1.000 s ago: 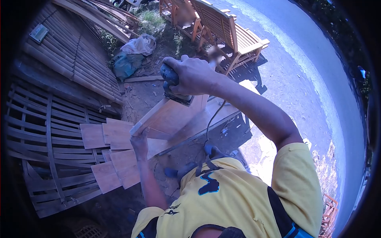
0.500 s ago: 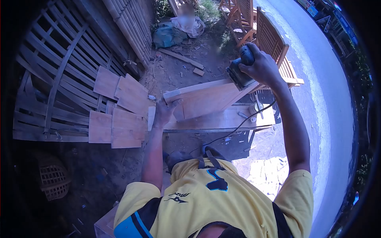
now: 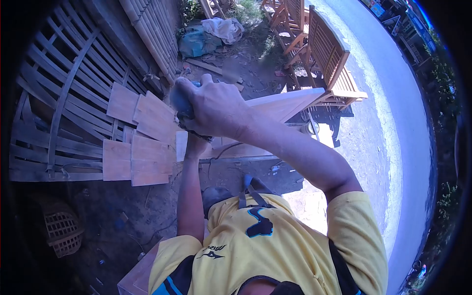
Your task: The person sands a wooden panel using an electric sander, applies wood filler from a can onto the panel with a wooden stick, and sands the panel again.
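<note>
My right hand (image 3: 219,108) is closed around a dark electric sander (image 3: 182,102), at the left end of a pale wooden board (image 3: 290,102). The board is tilted on edge over a low wooden bench (image 3: 248,151). Beneath the sander, my left hand (image 3: 197,145) is at the board's near left end. Its fingers are covered now, but half a second ago they gripped the board there, and the forearm stays in the same place. The sander's cord (image 3: 223,146) trails below my right wrist.
Several flat wooden pieces (image 3: 150,160) lean on a slatted bamboo frame (image 3: 73,98) at left. A slatted wooden chair (image 3: 327,49) stands back right beside the road (image 3: 388,83). Sacks (image 3: 199,42) lie at the back. A round container (image 3: 310,129) sits at the bench's right end.
My right hand has swept the sander from the board's right end to its left end, and now covers much of my left hand. The view has shifted slightly.
</note>
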The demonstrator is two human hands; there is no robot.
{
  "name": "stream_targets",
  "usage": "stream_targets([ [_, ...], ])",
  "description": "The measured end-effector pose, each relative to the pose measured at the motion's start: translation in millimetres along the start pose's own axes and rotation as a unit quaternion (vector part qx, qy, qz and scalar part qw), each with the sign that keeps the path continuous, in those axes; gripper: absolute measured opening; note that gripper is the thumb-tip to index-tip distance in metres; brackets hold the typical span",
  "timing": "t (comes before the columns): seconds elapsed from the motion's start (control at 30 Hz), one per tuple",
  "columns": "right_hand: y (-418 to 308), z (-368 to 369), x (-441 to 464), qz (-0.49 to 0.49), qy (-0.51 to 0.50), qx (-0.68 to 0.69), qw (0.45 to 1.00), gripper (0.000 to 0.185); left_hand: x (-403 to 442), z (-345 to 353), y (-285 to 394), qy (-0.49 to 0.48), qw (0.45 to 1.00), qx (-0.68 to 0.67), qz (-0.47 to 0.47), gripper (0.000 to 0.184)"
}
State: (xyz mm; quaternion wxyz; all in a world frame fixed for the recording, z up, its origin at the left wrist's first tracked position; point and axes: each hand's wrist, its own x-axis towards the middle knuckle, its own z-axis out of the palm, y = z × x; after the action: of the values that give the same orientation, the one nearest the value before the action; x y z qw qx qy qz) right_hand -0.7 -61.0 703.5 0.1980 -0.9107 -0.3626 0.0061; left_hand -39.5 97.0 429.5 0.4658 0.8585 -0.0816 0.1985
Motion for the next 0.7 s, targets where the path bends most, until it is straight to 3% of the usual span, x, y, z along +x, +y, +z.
stream_targets([
  [0.03,9.6,-4.4,-8.2,0.015,0.015,-0.004,1.000,0.085,6.2,-1.1,6.3,0.013,1.000,-0.023,0.012,0.059],
  [0.1,33.0,-20.8,-23.9,0.046,0.039,-0.021,0.998,0.083,18.4,-5.9,13.8,-0.081,0.968,-0.178,-0.159,0.047],
  [0.17,77.5,-31.3,-41.1,0.088,0.085,-0.062,0.990,0.082,23.1,-8.7,38.0,-0.058,0.977,-0.151,-0.141,0.036],
  [0.23,122.4,-55.5,-58.5,0.167,0.063,-0.075,0.981,0.081,21.7,-8.4,42.6,-0.021,0.984,-0.126,-0.123,0.024],
  [0.37,222.1,-93.3,-98.3,0.288,0.088,-0.108,0.947,0.084,17.5,-0.4,29.1,-0.009,0.981,-0.156,-0.115,0.026],
  [0.43,258.7,-108.2,-108.2,0.335,0.080,-0.103,0.933,0.086,14.9,2.5,24.6,0.003,0.978,-0.178,-0.106,0.043],
  [0.53,273.5,-118.0,-97.4,0.299,0.042,-0.101,0.948,0.083,10.7,1.3,31.9,-0.003,0.980,-0.154,-0.123,0.045],
  [0.7,186.7,-94.5,-33.7,0.153,-0.079,-0.038,0.984,0.085,-6.6,8.2,26.6,0.012,0.988,-0.076,-0.130,0.057],
])
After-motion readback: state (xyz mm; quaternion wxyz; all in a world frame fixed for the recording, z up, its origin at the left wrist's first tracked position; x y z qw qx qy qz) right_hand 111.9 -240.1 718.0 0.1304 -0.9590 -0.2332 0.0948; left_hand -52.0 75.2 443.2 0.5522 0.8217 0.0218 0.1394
